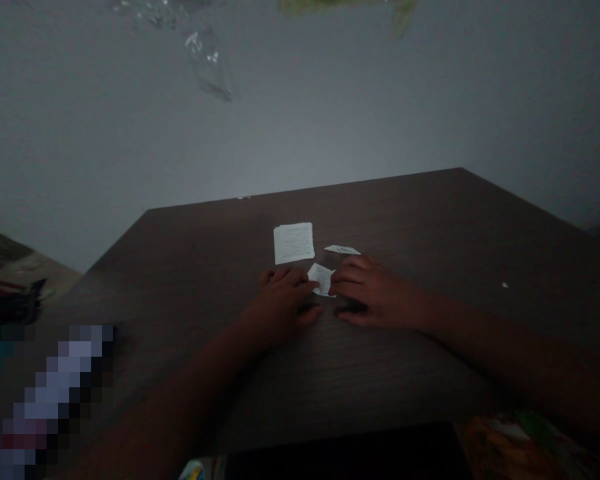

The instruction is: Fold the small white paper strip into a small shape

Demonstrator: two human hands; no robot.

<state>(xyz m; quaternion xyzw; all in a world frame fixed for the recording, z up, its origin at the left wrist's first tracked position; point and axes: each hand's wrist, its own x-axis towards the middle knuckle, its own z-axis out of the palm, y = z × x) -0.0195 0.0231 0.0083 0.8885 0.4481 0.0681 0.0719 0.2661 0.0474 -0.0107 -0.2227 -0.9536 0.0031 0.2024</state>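
Observation:
A small printed sheet of paper (322,279) lies on the dark wooden table between my hands, its edges partly covered by my fingers. My left hand (286,303) rests palm down at the sheet's left side, fingers apart, the index fingertip touching it. From the right, my right hand (363,291) has its fingertips at the sheet's right edge, fingers spread and thumb apart. A folded piece of white paper (343,250) with dark marks sits just beyond my right fingers. Behind my left hand is a squared stack of printed paper sheets (294,242).
The brown table (405,213) reaches back to a pale wall (340,120), where clear plastic (207,63) hangs. A tiny white scrap (505,285) lies at right. A blurred-out object (55,387) is at the lower left.

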